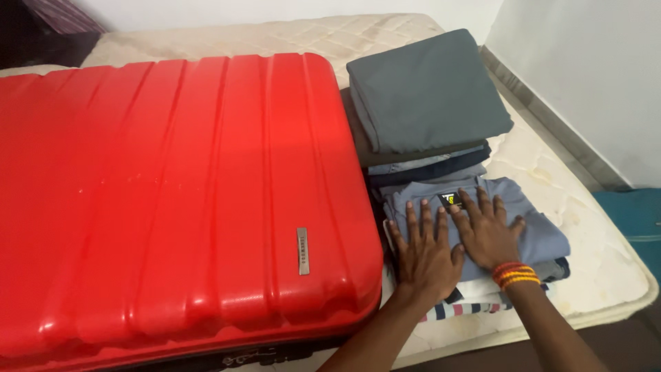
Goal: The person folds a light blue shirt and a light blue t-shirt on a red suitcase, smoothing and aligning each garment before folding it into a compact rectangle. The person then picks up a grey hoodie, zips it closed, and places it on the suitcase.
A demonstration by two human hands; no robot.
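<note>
Pressing down, palms flat, on a folded blue shirt (544, 234) at the top of the near pile of clothes on the bed (606, 269). Left hand (425, 253) laid on the shirt's near left corner, just beside the closed red suitcase (172, 193); right hand (487, 231) touching it thumb to thumb, set a little farther in, fingertips at the collar tag. No grip taken on either side: fingers spread apart and straight, closed on nothing, only resting on the cloth. Orange and red threads (515, 274) worn round the right wrist. Under the shirt, more folded layers, with a striped piece (461, 310) peeping out at the bottom near the bed's edge. Beyond, a second pile topped by a grey fold (427, 93), with darker and pale pieces beneath, likewise hard against the suitcase's side. To the right, well apart, something teal (633, 213) down beside the bed by the wall. Judged from the flat palms: smoothing or steadying the pile, not lifting it. To lift it whole, would call for sliding fingers under the bottom layer on both sides and keeping the pile level, since loose folds slip; to pack it, would call for opening the suitcase first, as the lid lies shut.
</note>
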